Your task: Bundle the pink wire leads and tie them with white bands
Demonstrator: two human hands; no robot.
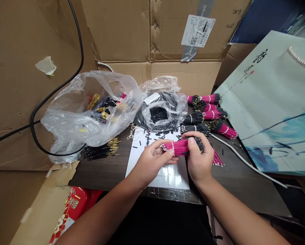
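My right hand is closed around a bundle of pink wires, held level above a white paper sheet. The bundle has black sleeves at its right end and bare metal tips at its left end. My left hand pinches those metal tips with thumb and fingers. More pink wires stick out from under my right hand. Small black sleeve pieces lie scattered on the paper just beyond my hands.
Several tied pink and black wire bundles lie behind my right hand. An open bag of black sleeves and a larger clear bag sit beyond. Gold-tipped black wires lie left. A white cable, paper bag, cardboard walls.
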